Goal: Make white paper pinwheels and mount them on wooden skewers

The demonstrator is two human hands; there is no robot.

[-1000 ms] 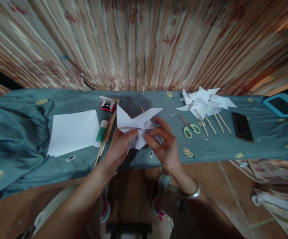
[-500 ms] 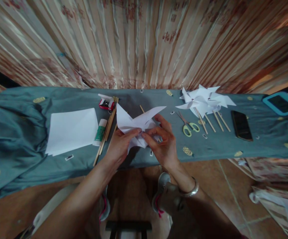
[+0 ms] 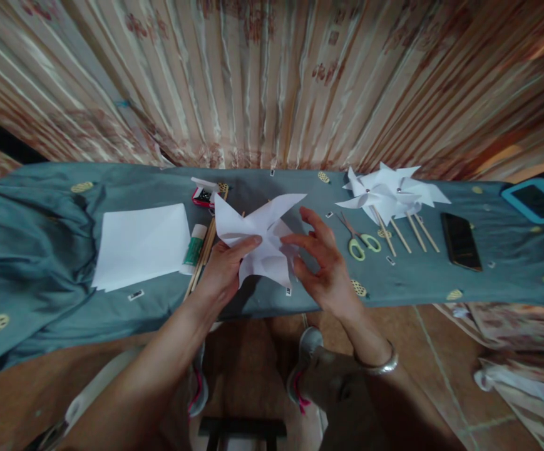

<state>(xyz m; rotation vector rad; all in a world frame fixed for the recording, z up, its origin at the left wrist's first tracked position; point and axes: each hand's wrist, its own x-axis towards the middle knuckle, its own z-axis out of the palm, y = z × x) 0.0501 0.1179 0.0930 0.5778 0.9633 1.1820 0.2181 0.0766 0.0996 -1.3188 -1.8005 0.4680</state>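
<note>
A white paper pinwheel (image 3: 269, 216) is held over the middle of the cloth, its curled blades spread toward me. My left hand (image 3: 225, 263) grips it from the left, thumb pressed near its centre and the other fingers underneath. At its right side my right hand (image 3: 321, 266) has its fingers apart, the index fingertip at or close to a blade; whether they touch I cannot tell. Thin wooden sticks (image 3: 210, 241) lie left of the pinwheel, partly hidden by my left hand. Beside them are a green-and-white glue stick (image 3: 195, 245) and a small open red box (image 3: 203, 195).
Stacked white paper (image 3: 143, 247) lies at the left. Several finished pinwheels (image 3: 387, 194) on sticks rest at the back right, behind green-handled scissors (image 3: 357, 244). Farther right are a black phone (image 3: 461, 241) and a blue-framed tablet (image 3: 537, 199). A patterned curtain (image 3: 253, 81) hangs behind.
My right hand has opened and drawn back to the right from the pinwheel's centre. The pinwheel now faces me more flatly, still in my left hand.
</note>
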